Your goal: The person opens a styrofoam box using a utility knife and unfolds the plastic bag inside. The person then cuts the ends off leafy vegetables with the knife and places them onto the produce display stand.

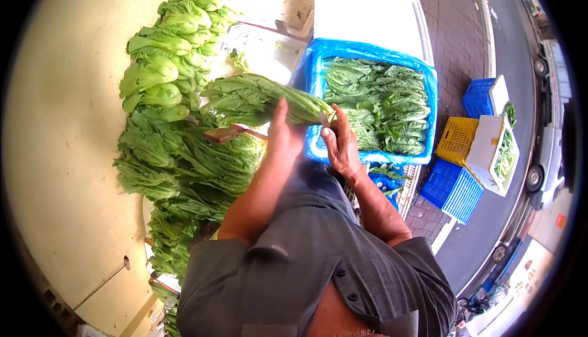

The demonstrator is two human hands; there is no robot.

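Observation:
A long leafy green vegetable (257, 97) lies across my left hand (285, 132), whose thumb rests over it. Its stem end points right, toward my right hand (340, 144). A small knife blade (324, 118) shows at that stem end, and the fingers of my right hand are closed around the knife, its handle mostly hidden. Just behind and right of my hands is a box lined with blue plastic (432, 101), filled with rows of similar leafy vegetables (392, 101).
At the left, pale-stemmed greens (162, 71) and leafy bunches (214, 165) are piled up. A white foam lid or box (370, 9) stands behind the lined box. Yellow (456, 141) and blue crates (450, 190) and a white box (490, 159) sit by the road.

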